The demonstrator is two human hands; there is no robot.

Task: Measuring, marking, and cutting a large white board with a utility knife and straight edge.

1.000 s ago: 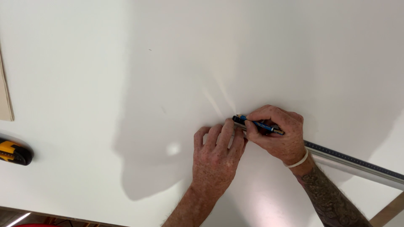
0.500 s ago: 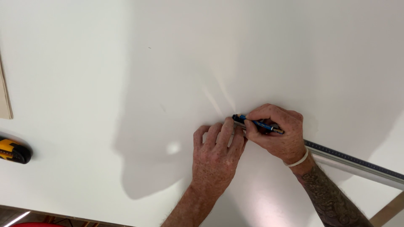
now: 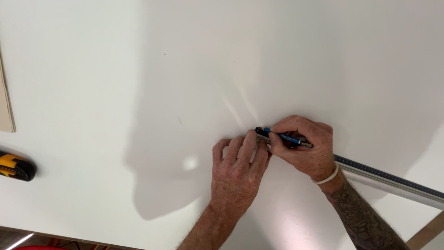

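Nothing moved | right hand [image 3: 307, 148] grips blue pen [image 3: 282, 136] | left hand [image 3: 238, 169] flat, open, pressing metal ruler [image 3: 393, 179]

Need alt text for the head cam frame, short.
Right hand holds a blue pen against the end of a metal ruler, which the left hand presses flat on a white board. A yellow-and-black tool lies at the far left edge.

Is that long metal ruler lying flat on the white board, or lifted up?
Flat. The ruler lies along the white board, its near end pressed down under the left hand.
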